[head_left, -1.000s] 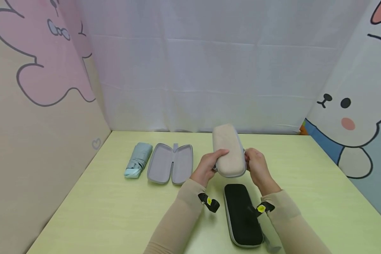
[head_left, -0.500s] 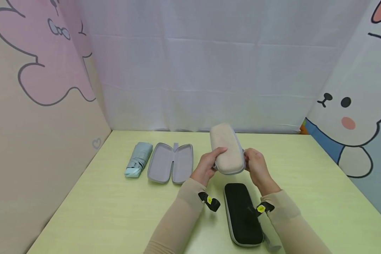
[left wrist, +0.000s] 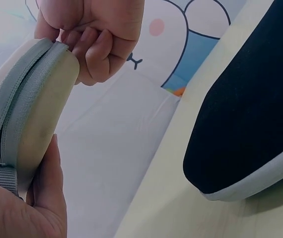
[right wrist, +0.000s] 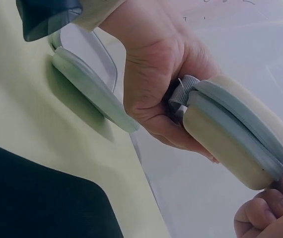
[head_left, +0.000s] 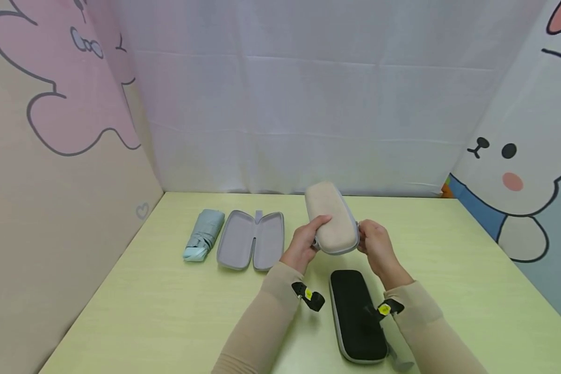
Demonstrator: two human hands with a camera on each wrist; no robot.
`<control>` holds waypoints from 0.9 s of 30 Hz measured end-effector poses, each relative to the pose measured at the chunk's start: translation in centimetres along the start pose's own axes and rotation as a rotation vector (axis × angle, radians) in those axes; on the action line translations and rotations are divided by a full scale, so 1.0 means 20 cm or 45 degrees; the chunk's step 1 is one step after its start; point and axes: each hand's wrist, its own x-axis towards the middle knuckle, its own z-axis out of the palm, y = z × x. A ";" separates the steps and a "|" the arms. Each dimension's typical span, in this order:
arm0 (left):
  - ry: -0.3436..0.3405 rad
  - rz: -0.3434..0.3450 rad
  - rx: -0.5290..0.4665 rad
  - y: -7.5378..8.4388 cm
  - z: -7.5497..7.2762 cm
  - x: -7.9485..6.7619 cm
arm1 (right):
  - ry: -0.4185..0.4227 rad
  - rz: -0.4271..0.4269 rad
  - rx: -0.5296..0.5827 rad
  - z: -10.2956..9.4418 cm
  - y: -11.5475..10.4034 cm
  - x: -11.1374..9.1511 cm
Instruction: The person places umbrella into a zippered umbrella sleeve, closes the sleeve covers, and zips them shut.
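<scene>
My left hand (head_left: 303,245) grips a beige zip case (head_left: 333,218) by its left side, thumb across the top face, holding it tilted above the table. At the case's right edge, the bent fingers of my right hand (head_left: 376,249) pinch the zip; the pull itself is hidden by the fingertips. The grey zip band (left wrist: 20,109) runs round the side in the left wrist view, with a narrow dark gap between its two halves near a ribbed grey loop (left wrist: 0,176). That loop (right wrist: 182,93) sits by my left palm in the right wrist view.
A black case (head_left: 355,311) with a grey edge lies on the table (head_left: 168,322) below my hands, partly under my right wrist. Left of my hands, a grey case (head_left: 236,241) lies spread open beside a folded light-blue umbrella (head_left: 204,231). A white curtain (head_left: 280,114) hangs behind.
The beige case has shifted slightly left and turned a little anticlockwise. My right hand has moved slightly left with the case's edge; the left grip stays the same.
</scene>
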 end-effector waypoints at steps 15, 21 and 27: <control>0.055 0.012 -0.055 -0.03 0.01 -0.01 | -0.001 0.025 0.009 -0.01 0.02 -0.01; 0.092 0.004 -0.135 -0.02 0.00 0.00 | -0.075 -0.023 0.070 -0.01 0.04 -0.03; 0.113 0.007 -0.157 0.00 0.01 0.00 | -0.097 -0.060 0.070 -0.02 0.04 -0.03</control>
